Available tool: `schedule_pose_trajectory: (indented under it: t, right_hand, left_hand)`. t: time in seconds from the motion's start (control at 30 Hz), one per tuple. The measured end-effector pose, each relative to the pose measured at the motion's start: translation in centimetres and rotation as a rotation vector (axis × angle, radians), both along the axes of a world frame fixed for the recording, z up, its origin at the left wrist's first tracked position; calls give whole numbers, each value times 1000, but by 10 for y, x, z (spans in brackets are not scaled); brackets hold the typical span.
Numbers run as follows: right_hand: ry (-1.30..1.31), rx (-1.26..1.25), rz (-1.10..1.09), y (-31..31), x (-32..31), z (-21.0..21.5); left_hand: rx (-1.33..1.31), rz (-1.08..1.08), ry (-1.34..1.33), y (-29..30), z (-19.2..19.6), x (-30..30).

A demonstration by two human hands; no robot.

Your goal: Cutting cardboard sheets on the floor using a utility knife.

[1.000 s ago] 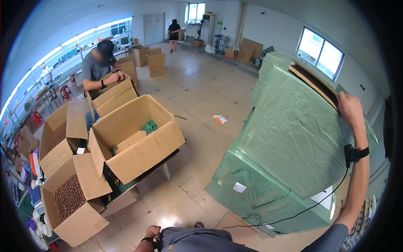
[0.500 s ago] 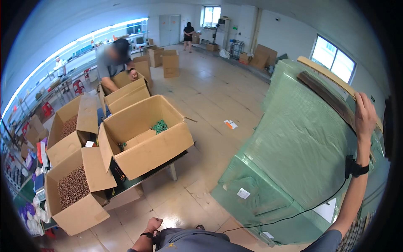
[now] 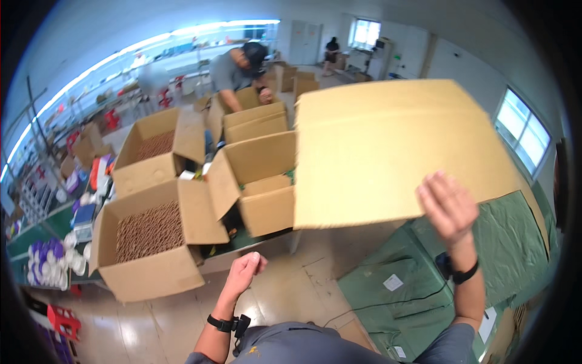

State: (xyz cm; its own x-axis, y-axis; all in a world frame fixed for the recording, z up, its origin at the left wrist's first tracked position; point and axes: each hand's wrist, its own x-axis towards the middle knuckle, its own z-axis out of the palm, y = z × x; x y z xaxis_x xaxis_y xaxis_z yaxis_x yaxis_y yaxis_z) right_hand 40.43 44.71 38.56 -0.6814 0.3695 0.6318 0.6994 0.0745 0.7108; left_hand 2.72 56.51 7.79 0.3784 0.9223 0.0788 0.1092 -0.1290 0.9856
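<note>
Nearest the body, the left hand [image 3: 245,271] hangs loose over the floor [image 3: 285,297], fingers curled in a slack fist and holding nothing. The right hand [image 3: 447,206] is raised, its fingers clamped on the lower edge of a large flat cardboard sheet [image 3: 388,145], which it holds up in the air on its own. The sheet hangs between the open boxes on the left and the stack under a green cover [image 3: 485,273] on the right, tilted, with its far corner higher.

A one-handed grip at one edge of so wide a sheet looks the weak point. The board could swing or fold under its own weight and slip from the fingers (the left hand is well apart from it and gives no support). Its left edge hangs just over the nearest open box [image 3: 260,188], so a sag or a turn could catch a flap and tip or push that box on the green surface [image 3: 42,227].

Further left stand two more open boxes [image 3: 151,236], both filled with small brown pieces, which a knock could spill. The sheet also blocks much of the view ahead. Beyond, a person [image 3: 239,67] bends over another box, near enough that a wide swing of the board might reach that way. Another person stands far off by the window.
</note>
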Motion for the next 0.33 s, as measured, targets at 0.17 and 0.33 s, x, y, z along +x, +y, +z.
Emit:
schedule_pose_trajectory:
  t: [0.17, 0.33]
  right_hand:
    - [43, -235, 317, 62, -116, -119]
    - [56, -435, 626, 104, -214, -171]
  left_hand:
    - [-329, -96, -888, -38, 39, -81]
    - [-358, 162, -808, -63, 35, -186]
